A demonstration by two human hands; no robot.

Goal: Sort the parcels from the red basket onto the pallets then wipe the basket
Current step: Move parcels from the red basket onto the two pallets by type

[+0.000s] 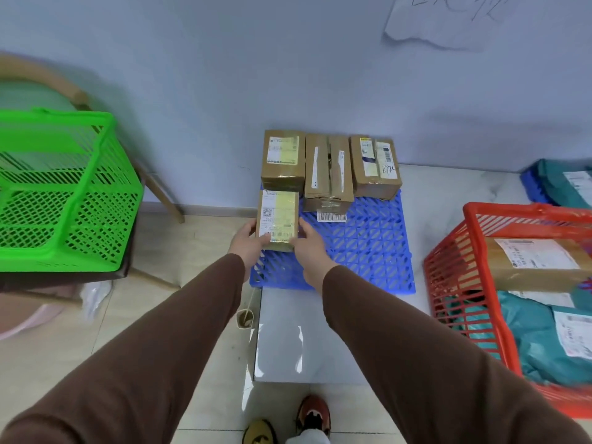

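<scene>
A small brown cardboard parcel (pixel 278 220) with a white and yellow label sits at the left front of the blue plastic pallet (pixel 368 245). My left hand (pixel 248 241) grips its left side and my right hand (pixel 309 246) grips its right side. Three more cardboard parcels (pixel 328 169) stand in a row at the back of the pallet against the wall. The red basket (pixel 461 277) is on the floor at the right. It holds a cardboard box (pixel 538 264) and teal mailer bags (pixel 541 341).
A green basket (pixel 64 190) rests on a wooden chair at the left. A second blue pallet (pixel 531 187) with a teal bag lies at the far right. A loose barcode label (pixel 331 216) lies on the pallet. My feet are at the bottom edge.
</scene>
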